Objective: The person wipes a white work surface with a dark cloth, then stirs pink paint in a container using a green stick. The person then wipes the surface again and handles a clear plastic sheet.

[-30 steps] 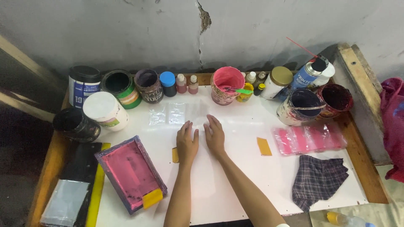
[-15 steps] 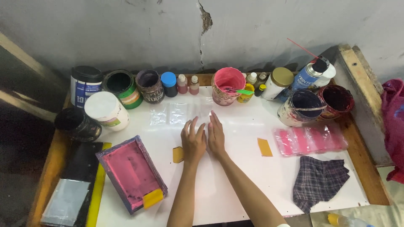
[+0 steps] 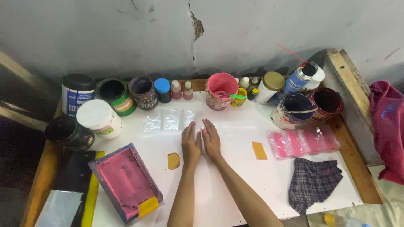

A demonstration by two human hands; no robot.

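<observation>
Head camera looks down on two bare hands that lie flat, palms down, side by side on a white surface (image 3: 235, 185). The left hand (image 3: 191, 143) and the right hand (image 3: 211, 141) almost touch along their inner edges; the fingers are stretched and close together, and neither hand holds anything. The fingertips point to the wall and reach the near edge of a row of clear plastic bags (image 3: 168, 120), which lie flat on the surface just in front of the hands.

To the left of the left wrist is a small yellow card (image 3: 173, 160), and to the right of the right forearm is another yellow card (image 3: 259, 150), both apart from the hands. Further left stands a printing frame with pink ink (image 3: 124, 180), with a yellow piece at its lower corner. To the right lies a pile of pink bags (image 3: 303, 141), and below it a checked cloth (image 3: 313, 183).

Along the wall stands a line of paint pots, among them a pink pot (image 3: 221, 90) with a green stick in it, a white tub (image 3: 99, 119), small bottles and a spray can (image 3: 301, 77).
</observation>
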